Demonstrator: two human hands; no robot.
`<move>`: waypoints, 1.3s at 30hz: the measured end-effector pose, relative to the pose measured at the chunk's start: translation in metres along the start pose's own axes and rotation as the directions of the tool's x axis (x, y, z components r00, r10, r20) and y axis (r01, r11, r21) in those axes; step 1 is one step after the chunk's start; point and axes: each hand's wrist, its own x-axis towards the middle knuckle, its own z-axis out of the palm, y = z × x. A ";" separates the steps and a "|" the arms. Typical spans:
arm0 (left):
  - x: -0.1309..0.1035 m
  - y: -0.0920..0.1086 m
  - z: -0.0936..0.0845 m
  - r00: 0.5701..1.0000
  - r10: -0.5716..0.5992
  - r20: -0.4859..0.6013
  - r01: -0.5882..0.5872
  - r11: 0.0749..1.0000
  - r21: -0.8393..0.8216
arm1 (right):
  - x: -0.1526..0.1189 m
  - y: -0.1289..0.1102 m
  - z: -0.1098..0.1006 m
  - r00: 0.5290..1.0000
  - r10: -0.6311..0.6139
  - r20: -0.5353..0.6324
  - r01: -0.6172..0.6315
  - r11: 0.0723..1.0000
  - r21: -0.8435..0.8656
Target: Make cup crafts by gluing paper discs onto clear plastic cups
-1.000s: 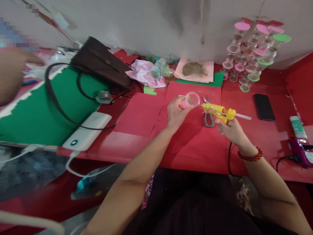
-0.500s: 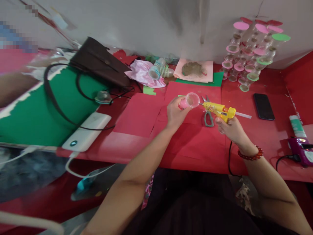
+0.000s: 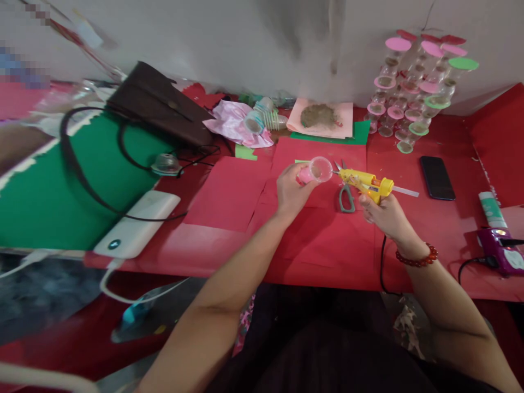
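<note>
My left hand [image 3: 291, 191] is closed around a small clear plastic cup [image 3: 320, 170] with pink showing at its base. The cup is tipped so its round rim faces right. In my right hand [image 3: 385, 215] is a yellow hot glue gun [image 3: 366, 183], with a glue stick [image 3: 405, 191] poking out of its back. The nozzle points left, at or very near the cup's rim; contact I cannot tell. Below the nozzle lies a pair of scissors [image 3: 346, 199] with grey handles, on red paper [image 3: 323, 234].
Strings of joined cups [image 3: 420, 93] hang at the back right. A phone [image 3: 437, 178], a glue stick tube [image 3: 492, 209] and a purple device [image 3: 500, 248] lie right. Leftward are a power bank [image 3: 137, 224] and a dark bag [image 3: 159, 103]. Stacked cups [image 3: 266, 117] lie behind.
The whole view has shifted slightly, so things appear a little further left. Both hands keep their hold, and the cup and glue gun stay close together.
</note>
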 end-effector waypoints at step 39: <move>-0.007 0.009 0.001 0.985 0.107 0.137 -0.111 0.994 0.019 | -0.001 -0.002 0.001 1.000 -0.024 0.003 0.024 0.999 0.032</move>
